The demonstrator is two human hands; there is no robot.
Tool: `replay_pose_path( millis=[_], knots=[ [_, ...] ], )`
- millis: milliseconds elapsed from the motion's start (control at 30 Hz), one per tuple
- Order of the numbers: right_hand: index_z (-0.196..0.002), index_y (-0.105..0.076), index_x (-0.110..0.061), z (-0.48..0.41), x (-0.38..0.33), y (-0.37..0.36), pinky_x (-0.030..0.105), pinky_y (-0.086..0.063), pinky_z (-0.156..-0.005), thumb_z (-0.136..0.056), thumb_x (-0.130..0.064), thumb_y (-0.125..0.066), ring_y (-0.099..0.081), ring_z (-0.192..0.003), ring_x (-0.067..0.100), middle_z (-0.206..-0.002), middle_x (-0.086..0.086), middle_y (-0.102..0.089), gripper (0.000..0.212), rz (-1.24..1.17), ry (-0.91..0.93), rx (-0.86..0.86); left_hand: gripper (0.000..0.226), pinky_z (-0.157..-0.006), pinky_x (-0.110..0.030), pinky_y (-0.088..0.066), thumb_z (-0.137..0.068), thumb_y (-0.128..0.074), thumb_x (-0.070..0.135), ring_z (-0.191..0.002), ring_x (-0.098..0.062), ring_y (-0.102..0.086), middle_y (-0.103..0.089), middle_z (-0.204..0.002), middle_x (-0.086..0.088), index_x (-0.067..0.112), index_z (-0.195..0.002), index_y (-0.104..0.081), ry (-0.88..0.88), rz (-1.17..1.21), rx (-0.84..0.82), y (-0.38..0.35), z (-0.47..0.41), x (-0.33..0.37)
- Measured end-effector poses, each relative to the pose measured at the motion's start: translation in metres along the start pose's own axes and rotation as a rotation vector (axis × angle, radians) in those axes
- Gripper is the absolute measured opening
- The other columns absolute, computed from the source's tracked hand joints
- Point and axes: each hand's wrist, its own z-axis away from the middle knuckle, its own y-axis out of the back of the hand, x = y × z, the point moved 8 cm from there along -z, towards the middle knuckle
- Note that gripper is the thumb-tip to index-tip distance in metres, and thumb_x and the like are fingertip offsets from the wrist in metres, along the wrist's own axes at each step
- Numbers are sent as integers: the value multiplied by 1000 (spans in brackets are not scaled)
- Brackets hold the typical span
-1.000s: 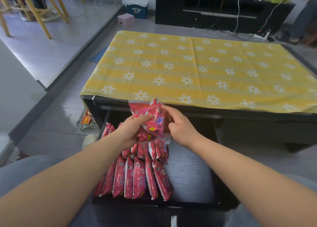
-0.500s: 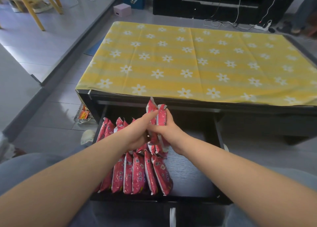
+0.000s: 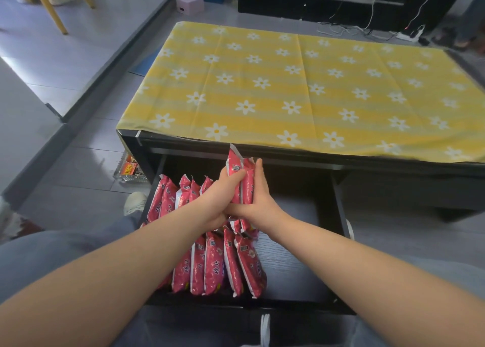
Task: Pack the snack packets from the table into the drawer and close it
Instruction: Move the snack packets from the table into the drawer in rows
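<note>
- Red snack packets (image 3: 243,181) stand upright between your hands: left hand (image 3: 220,202) curls round them, right hand (image 3: 259,202) presses straight-fingered alongside.
- Black drawer (image 3: 288,268) lies open; stored packets (image 3: 215,265) fill two rows at its left.

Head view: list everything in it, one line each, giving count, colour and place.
held packets: about two, red, upright between the hands over the drawer
stored packets: roughly ten visible, red, on edge in two rows, drawer's left side
drawer: one, black, pulled open under the table
table: one, black, centre
tablecloth: one, yellow with white flowers, on the table
tray: one, clear, floor left of table
box: one, pink, floor beyond table
cabinet: one, black, background
hands: two; left hand grips the held packets, right hand presses flat against them
</note>
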Motion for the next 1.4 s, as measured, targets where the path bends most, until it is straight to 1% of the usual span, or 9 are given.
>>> replay_pose_path(
  millis=[167,367,500,600,800,967,1134,1201,1401],
  knots=[
    [-160,-22,-37,-4,4,7,42,-52,-110,-72,-12,-94,-55,-139,24,-150,9,-47,117,-6,64,66,44,-107,-48,-51,-109,-50,37,-127,-27,-65,-67,-136,-5,32,-152,-42,-11,-27,6,-4,0,-11],
    [-160,4,-55,0,8,3,21,-29,-111,-71,-35,-86,-25,-149,12,-171,-4,2,128,214,61,-10,50,-116,-56,-45,-109,-49,40,-132,-25,-60,-62,-140,-2,36,-156,-34,-11,-129,-12,-2,-6,-19],
    [-166,-11,-40,-3,2,12,41,-58,-102,-80,-10,-86,-59,-133,25,-151,12,-47,118,100,56,-75,41,-112,-63,-47,-111,-42,43,-129,-33,-63,-65,-138,-7,36,-151,-41,21,-118,2,-2,-7,-20],
    [-165,-22,-31,-3,8,19,31,-61,-93,-92,-6,-76,-72,-111,11,-132,-7,-64,95,-72,-22,-89,40,-108,-65,-50,-111,-39,44,-123,-40,-67,-68,-135,-15,28,-147,-48,70,-59,24,3,-13,-25],
    [-164,-28,-26,-7,31,46,47,-38,-121,-104,-1,-45,-50,-141,28,-156,10,-49,68,-63,-167,53,51,-111,-58,-50,-110,-39,46,-124,-36,-67,-69,-135,-16,17,-150,-52,114,73,97,21,-26,-29],
    [-165,-25,-24,-15,68,62,38,-39,-114,-110,-11,-40,-44,-147,37,-161,20,-44,59,4,-220,141,52,-102,-49,-55,-107,-42,52,-117,-31,-71,-74,-126,-12,19,-145,-57,132,65,114,28,-32,-28],
    [-167,-15,-31,-29,94,61,47,-45,-115,-109,-29,-49,-50,-141,41,-159,17,-44,68,165,-282,130,52,-111,-55,-50,-108,-40,51,-125,-32,-67,-69,-135,-11,24,-152,-49,114,48,110,30,-37,-24],
    [-167,-9,-36,-26,105,47,36,-53,-106,-99,-27,-63,-49,-139,36,-164,12,-32,87,340,-318,26,51,-111,-56,-50,-109,-39,50,-125,-33,-67,-69,-136,-11,25,-152,-49,105,41,106,28,-37,-23],
    [-163,-15,-45,-35,112,34,48,-47,-114,-81,-41,-77,-50,-137,32,-159,7,-24,103,437,-297,-11,49,-108,-57,-52,-109,-39,49,-122,-33,-69,-70,-134,-11,26,-152,-48,97,27,104,33,-45,-23]
  ],
)
